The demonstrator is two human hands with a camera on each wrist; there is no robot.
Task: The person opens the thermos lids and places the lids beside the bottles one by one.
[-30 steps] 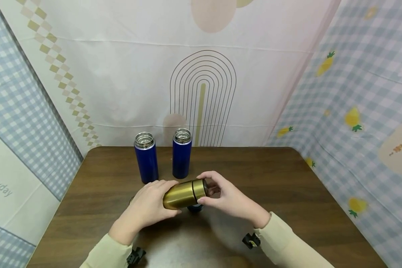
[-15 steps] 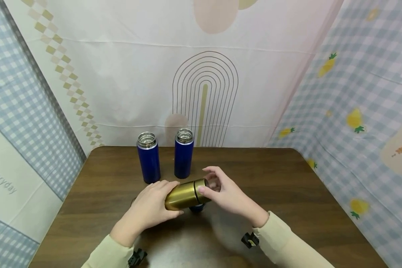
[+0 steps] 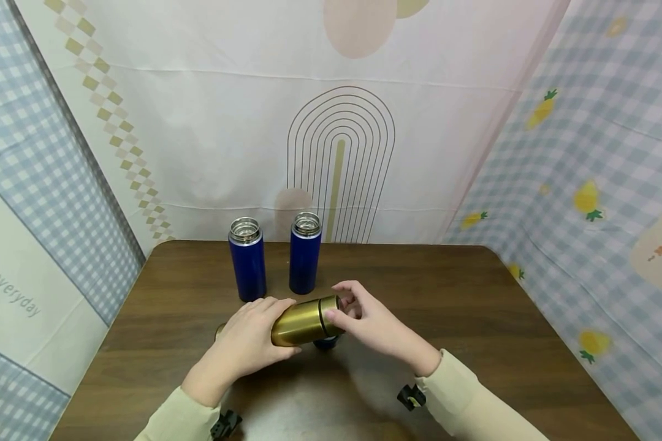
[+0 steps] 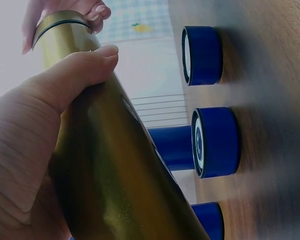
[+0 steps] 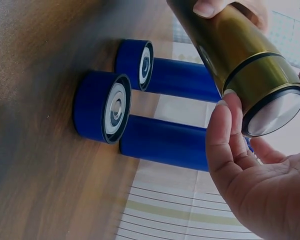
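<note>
A gold thermos flask (image 3: 298,323) lies tilted on its side in the air, lid end to the right. My left hand (image 3: 248,334) grips its body, thumb across the near side in the left wrist view. At the other end, my right hand (image 3: 372,321) holds the gold lid (image 5: 265,82) between thumb and fingertips, its round end disc (image 5: 276,114) facing the palm side. A dark seam shows between lid and body. Two blue lids stand on the table below; one blue lid (image 3: 325,343) peeks out under the flask, while the other is hidden in the head view.
Two uncapped blue thermos bottles, a left one (image 3: 248,269) and a right one (image 3: 304,260), stand upright beyond the hands. The wooden table (image 3: 419,275) ends at a printed cloth backdrop (image 3: 226,135). A checked cloth (image 3: 574,153) hangs at the right.
My right fingers have shifted on the lid: they opened away from it half a second ago and now close on it again. The flask stays almost in place.
</note>
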